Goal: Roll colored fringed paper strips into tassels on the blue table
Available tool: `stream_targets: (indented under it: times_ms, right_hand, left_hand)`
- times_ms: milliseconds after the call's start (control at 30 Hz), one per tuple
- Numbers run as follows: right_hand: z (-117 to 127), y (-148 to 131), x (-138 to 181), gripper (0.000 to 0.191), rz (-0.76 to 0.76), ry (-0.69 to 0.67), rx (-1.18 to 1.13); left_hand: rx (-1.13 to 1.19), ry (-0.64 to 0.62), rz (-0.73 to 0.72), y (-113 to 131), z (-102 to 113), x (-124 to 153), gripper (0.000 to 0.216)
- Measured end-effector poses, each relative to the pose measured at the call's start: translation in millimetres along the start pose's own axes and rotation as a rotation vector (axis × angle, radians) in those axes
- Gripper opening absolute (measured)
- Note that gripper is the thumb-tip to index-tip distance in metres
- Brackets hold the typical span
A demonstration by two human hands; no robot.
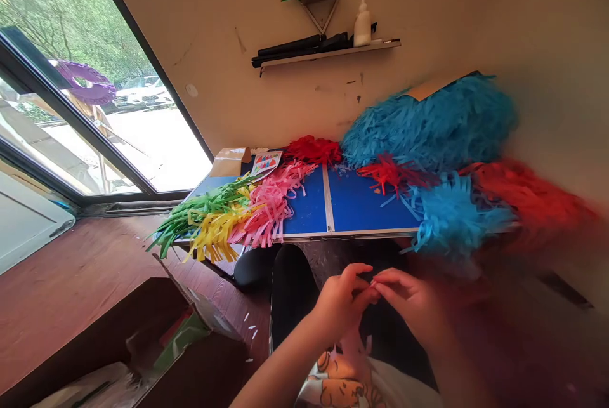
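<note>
My left hand (340, 303) and my right hand (412, 306) meet above my lap, in front of the blue table (352, 208). Their fingertips are pinched together on something small that I cannot make out. A pale pink paper piece (352, 348) hangs just below the hands over my black trousers. On the table lie fringed paper strips: green (200, 214), yellow (216, 233), pink (271, 202) and red (314, 150). Big fringed shapes sit at the right: a blue one (428, 119), a smaller blue one (450, 217) and a blurred red one (528, 198).
An open cardboard box (143, 338) stands on the reddish floor at lower left. A small brown box (231, 162) and a printed card (265, 162) lie at the table's far left. A wall shelf (328, 52) holds a glue bottle (362, 24). A large window fills the left.
</note>
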State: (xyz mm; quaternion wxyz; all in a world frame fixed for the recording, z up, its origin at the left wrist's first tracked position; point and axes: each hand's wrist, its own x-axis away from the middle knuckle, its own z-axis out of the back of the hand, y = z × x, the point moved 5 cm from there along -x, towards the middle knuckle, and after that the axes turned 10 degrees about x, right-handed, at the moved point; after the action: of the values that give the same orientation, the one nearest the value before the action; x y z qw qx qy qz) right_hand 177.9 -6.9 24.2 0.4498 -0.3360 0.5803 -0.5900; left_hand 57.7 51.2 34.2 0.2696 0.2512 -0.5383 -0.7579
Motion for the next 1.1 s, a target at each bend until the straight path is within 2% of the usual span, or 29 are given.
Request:
stream_targets:
  times_ms: [100, 167, 267, 367, 467, 833, 1100]
  right_hand:
    - [-2.2, 6.6, -1.6, 0.016, -0.019, -0.082, -0.032]
    - [-1.0, 11.0, -1.6, 0.015, -0.021, -0.076, -0.018]
    - [6.1, 18.9, -1.0, 0.015, -0.038, 0.035, 0.005]
    - [13.4, 27.0, -0.4, 0.018, -0.077, 0.142, 0.008]
    - [15.1, 30.0, -0.4, 0.020, -0.088, 0.170, 0.019]
    - [4.7, 33.3, -0.3, 0.028, -0.156, 0.031, 0.020]
    - [-2.1, 26.6, 0.2, 0.020, -0.089, -0.071, 0.014]
  left_hand:
    - [-0.054, -0.055, -0.012, -4.5, -3.0, -1.8, 0.039]
    - [-0.063, -0.066, 0.017, -7.5, -3.3, -3.0, 0.042]
    - [-0.036, -0.043, 0.063, -9.5, -1.3, -3.5, 0.042]
    - [-0.032, -0.031, 0.087, -10.7, -0.4, -1.5, 0.029]
    - [-0.078, -0.036, 0.069, -12.0, -1.7, 1.0, 0.022]
    - [-0.036, -0.079, 0.009, -15.3, -4.3, 4.0, 0.029]
    - [-0.055, -0.041, 0.019, -11.5, -0.4, 7.4, 0.023]
